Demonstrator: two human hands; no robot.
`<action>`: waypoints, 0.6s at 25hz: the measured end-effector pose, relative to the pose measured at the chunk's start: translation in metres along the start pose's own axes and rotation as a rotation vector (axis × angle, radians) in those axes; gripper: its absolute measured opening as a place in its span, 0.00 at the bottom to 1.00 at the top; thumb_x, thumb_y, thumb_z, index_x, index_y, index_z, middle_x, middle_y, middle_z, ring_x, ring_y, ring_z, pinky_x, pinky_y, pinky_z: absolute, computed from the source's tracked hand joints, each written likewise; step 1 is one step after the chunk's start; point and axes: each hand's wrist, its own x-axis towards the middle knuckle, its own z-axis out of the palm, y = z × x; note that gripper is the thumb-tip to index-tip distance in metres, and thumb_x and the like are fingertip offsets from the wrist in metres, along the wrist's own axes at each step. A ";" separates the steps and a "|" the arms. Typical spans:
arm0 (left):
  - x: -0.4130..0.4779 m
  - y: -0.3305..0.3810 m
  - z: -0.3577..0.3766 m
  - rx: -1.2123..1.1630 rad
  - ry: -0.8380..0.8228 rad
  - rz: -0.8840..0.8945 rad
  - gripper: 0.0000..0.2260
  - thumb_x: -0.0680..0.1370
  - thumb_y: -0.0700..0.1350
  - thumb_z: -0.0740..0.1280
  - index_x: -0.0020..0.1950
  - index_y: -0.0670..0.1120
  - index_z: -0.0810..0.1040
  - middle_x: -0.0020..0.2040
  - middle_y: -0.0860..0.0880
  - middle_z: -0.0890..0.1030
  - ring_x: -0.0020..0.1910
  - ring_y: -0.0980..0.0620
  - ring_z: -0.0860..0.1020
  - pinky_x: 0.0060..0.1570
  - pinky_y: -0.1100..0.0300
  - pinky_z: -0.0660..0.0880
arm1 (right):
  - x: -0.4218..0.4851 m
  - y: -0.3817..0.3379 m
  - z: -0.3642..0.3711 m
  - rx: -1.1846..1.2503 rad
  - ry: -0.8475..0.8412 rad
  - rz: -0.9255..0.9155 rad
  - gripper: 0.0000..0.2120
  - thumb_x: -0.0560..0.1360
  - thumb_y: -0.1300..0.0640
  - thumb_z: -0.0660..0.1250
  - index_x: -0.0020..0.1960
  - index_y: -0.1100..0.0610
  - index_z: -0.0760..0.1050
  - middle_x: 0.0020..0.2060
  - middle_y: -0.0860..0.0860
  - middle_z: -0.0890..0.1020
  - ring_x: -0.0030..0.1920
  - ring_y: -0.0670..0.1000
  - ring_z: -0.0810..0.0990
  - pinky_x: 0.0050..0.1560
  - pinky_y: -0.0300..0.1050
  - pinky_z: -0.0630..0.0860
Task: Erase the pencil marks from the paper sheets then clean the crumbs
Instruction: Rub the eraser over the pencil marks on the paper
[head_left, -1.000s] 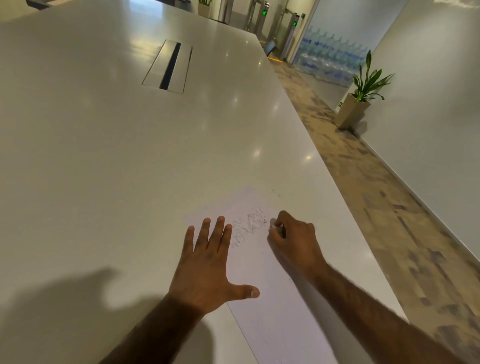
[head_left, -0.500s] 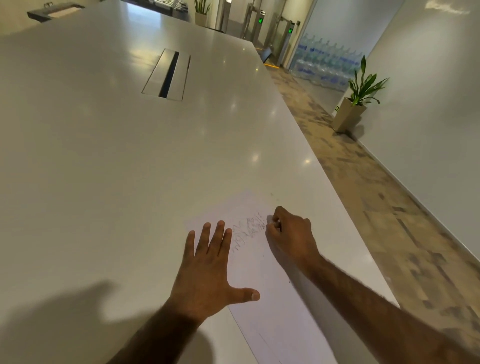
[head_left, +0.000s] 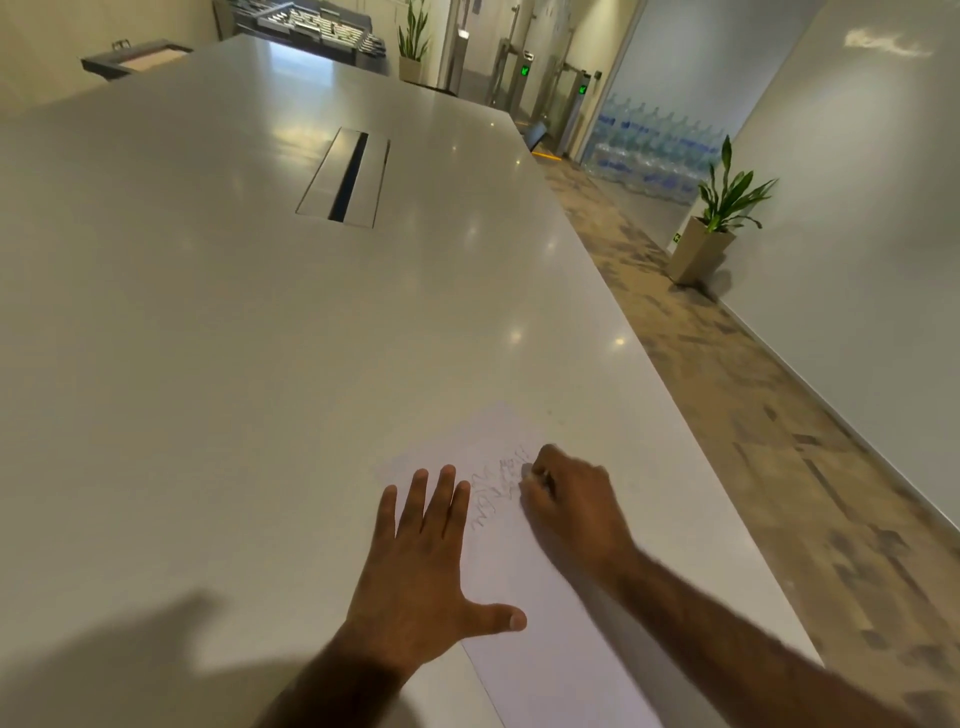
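The sheet (head_left: 524, 613) is pressed by the released left hand (head_left: 415, 566); beside it, an eraser (head_left: 525, 471) is pinched by the right hand (head_left: 571, 504).

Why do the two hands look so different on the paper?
The left hand lies flat with its fingers spread; the right hand is curled up. The left hand holds nothing and just presses the paper sheet down; the right hand pinches a small pale thing, likely an eraser, at the pencil marks. Both touch the same sheet.
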 end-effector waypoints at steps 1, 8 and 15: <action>0.001 0.000 0.001 -0.001 0.005 0.001 0.62 0.56 0.90 0.36 0.74 0.52 0.19 0.77 0.50 0.20 0.75 0.44 0.20 0.72 0.38 0.22 | -0.017 -0.007 0.008 -0.002 -0.034 -0.066 0.12 0.81 0.50 0.61 0.39 0.45 0.66 0.28 0.42 0.74 0.30 0.46 0.74 0.37 0.41 0.68; -0.001 -0.001 0.001 0.009 0.021 0.013 0.62 0.57 0.89 0.37 0.77 0.52 0.22 0.77 0.50 0.21 0.76 0.44 0.21 0.73 0.39 0.23 | 0.029 0.018 -0.015 -0.060 -0.008 0.099 0.09 0.82 0.56 0.63 0.43 0.55 0.70 0.33 0.48 0.78 0.37 0.54 0.80 0.49 0.56 0.78; 0.002 -0.002 0.003 0.013 0.016 0.029 0.61 0.57 0.89 0.36 0.75 0.51 0.20 0.78 0.49 0.22 0.77 0.44 0.22 0.74 0.39 0.24 | -0.006 -0.007 0.020 -0.085 0.018 -0.110 0.14 0.82 0.54 0.62 0.39 0.48 0.65 0.27 0.45 0.71 0.28 0.46 0.72 0.41 0.46 0.70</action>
